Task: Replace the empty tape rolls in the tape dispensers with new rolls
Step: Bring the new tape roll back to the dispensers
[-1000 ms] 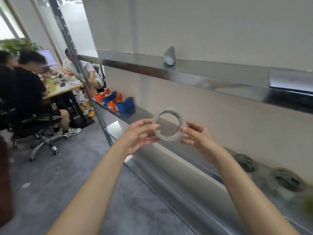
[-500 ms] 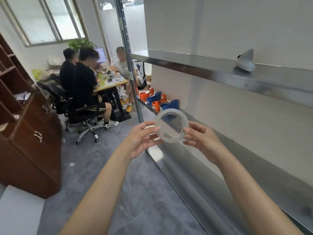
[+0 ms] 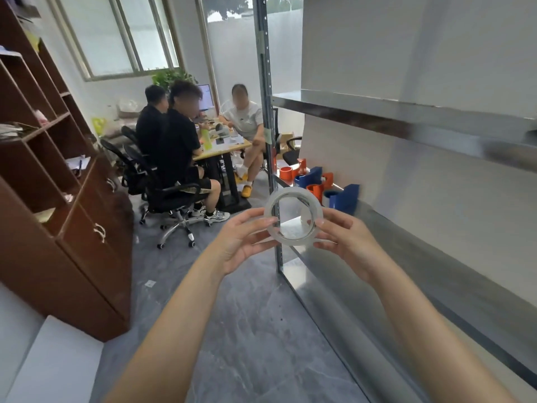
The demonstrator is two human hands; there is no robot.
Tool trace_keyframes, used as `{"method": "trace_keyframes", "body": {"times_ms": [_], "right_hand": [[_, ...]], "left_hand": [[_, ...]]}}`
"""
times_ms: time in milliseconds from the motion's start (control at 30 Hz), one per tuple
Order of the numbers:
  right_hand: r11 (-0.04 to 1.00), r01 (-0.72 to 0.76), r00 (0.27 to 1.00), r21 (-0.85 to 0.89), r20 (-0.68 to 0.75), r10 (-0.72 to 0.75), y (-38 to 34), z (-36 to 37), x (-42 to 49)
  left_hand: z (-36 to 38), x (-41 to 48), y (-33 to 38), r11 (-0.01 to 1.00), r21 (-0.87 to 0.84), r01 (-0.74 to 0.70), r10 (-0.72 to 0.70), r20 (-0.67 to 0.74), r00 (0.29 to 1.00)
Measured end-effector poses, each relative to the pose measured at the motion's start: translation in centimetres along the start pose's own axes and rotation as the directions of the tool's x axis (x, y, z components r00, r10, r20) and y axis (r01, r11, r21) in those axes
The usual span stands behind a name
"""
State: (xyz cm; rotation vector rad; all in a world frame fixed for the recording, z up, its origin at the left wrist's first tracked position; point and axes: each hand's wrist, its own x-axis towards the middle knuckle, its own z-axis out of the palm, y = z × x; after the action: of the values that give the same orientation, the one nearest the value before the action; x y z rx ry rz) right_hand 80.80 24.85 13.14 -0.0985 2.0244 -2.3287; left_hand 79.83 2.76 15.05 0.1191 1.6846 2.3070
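Clear tape, a full-looking roll (image 3: 293, 241), is held up in the air between both hands, in line with the shelf's upright post (image 3: 268, 141) and level with the near end of the metal shelf (image 3: 406, 257). Left hand (image 3: 242, 239) pinches the roll's left rim between thumb and fingers, and right hand (image 3: 347, 242) pinches the right rim the same way, so each grip is narrow and closed on the roll's edge. The roll stands on edge with its hole facing the person, so its axis runs away from them. That axis points roughly at the dispensers (image 3: 315, 184), a cluster of blue and orange ones at the far end of the shelf, beyond the roll and a little to its right, well apart from it. The right hand is on the shelf side and so the nearer of the two to them. By my judgement no roll has been fitted yet; the next step is to carry this one forward along the shelf, and whether those dispensers hold empty cores is too small to tell
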Motion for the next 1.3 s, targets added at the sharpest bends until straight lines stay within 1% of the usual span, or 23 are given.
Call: {"method": "trace_keyframes", "body": {"times_ms": [267,400,567,867,1100,1300], "right_hand": [[1.0,0.02,0.997,-0.021,0.069,-0.019,0.4,5.7,4.4],[0.999,0.007,0.996,-0.043,0.092,-0.003,0.9,7.3,7.1],[1.0,-0.021,0.992,-0.022,0.121,0.023,1.9,8.3,11.3],[1.0,0.002,0.99,-0.018,0.142,0.001,2.1,7.2,21.7],[1.0,0.003,0.99,0.011,0.138,-0.005,0.6,4.8,31.0],[0.999,-0.003,0.989,0.043,0.146,-0.003,0.6,4.1,36.7]], "left_hand": [[-6.2,1.1,2.4,1.0,-0.005,-0.029,0.029,-0.032,0.999],[-8.5,2.1,2.8,0.999,-0.013,-0.045,0.044,-0.065,0.997],[-10.8,4.9,3.1,0.999,-0.019,-0.045,0.043,-0.085,0.995],[-12.9,14.7,4.6,0.998,-0.045,-0.047,0.041,-0.124,0.991],[-12.9,24.3,7.2,0.999,-0.022,-0.041,0.038,-0.124,0.992],[-14.1,29.7,8.2,0.998,-0.034,-0.048,0.044,-0.119,0.992]]}}
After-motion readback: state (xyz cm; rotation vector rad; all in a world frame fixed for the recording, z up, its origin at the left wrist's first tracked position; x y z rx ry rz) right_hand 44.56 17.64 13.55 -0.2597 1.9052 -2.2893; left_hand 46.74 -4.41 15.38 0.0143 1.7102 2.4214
